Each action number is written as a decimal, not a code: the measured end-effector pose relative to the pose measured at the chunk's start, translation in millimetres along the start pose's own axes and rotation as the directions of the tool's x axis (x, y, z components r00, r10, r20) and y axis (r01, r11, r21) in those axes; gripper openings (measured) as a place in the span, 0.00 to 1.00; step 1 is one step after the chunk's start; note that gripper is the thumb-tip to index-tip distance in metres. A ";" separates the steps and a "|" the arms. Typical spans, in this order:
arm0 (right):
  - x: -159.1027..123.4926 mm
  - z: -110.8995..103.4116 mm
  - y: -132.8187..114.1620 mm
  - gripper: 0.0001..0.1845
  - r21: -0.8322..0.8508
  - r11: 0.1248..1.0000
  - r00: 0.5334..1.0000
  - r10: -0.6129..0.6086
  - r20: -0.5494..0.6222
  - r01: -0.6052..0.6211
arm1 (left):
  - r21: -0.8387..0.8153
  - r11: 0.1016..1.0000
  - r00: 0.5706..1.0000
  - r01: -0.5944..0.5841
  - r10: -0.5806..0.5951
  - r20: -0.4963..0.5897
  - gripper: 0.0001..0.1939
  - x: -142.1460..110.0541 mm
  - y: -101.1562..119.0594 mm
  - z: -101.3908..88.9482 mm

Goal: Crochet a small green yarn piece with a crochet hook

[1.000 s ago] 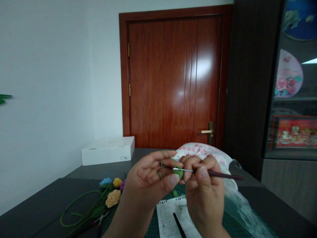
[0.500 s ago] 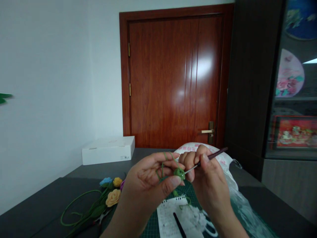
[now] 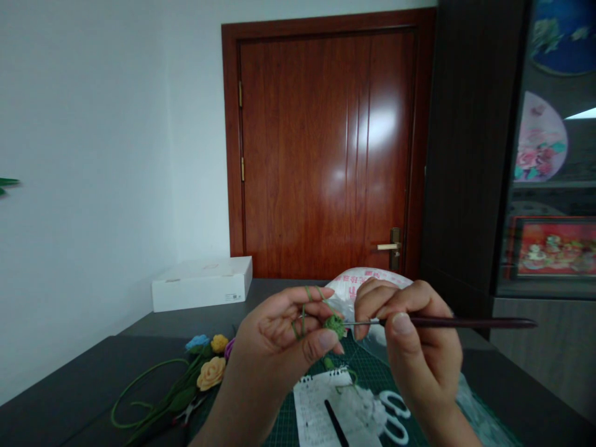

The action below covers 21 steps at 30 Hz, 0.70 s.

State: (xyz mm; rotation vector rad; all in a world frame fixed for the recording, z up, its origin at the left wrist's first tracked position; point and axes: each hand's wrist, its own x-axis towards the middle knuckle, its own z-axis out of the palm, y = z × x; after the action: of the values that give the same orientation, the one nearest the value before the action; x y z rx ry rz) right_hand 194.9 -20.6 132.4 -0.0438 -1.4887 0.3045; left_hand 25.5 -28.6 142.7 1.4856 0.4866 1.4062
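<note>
In my left hand [image 3: 284, 341] a small green crochet piece [image 3: 334, 326] is pinched between thumb and fingers. Green yarn [image 3: 303, 313] loops around the raised fingers of that hand. My right hand [image 3: 419, 341] grips a crochet hook [image 3: 465, 323] with a dark handle, held nearly level. Its thin metal shaft reaches left to the green piece; the tip is hidden at or in the stitches. Below the hands lie a written notepad page [image 3: 310, 403], a black pen [image 3: 336, 423] and white fluffy stuffing [image 3: 363, 406].
White-handled scissors [image 3: 395, 422] lie by the stuffing on a green cutting mat [image 3: 282, 428]. Crocheted flowers [image 3: 212, 372] with green stems and pliers [image 3: 189, 411] are at left. Behind stand a white box [image 3: 200, 285] and a printed white bag [image 3: 347, 282].
My right hand has moved right and turned the hook from a slant to nearly level, showing its long handle. My left hand holds the green piece in almost the same place.
</note>
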 end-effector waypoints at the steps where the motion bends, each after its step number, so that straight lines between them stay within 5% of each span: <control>1: 0.0 0.0 -0.6 0.06 -0.015 1.000 1.000 -0.009 0.002 0.009 | -0.006 1.000 1.000 -0.001 0.001 0.001 0.19 0.2 0.0 -0.3; 21: -3.7 12.6 6.3 0.09 0.179 0.978 0.988 0.123 -0.095 -0.104 | -0.074 0.997 0.997 -0.032 0.027 -0.069 0.17 2.7 -0.3 3.1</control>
State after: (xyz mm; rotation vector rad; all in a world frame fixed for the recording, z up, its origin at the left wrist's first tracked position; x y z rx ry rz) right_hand 181.2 -17.3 128.6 -0.0055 -1.3521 0.5164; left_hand 29.1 -27.4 144.4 1.3939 0.4510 1.4861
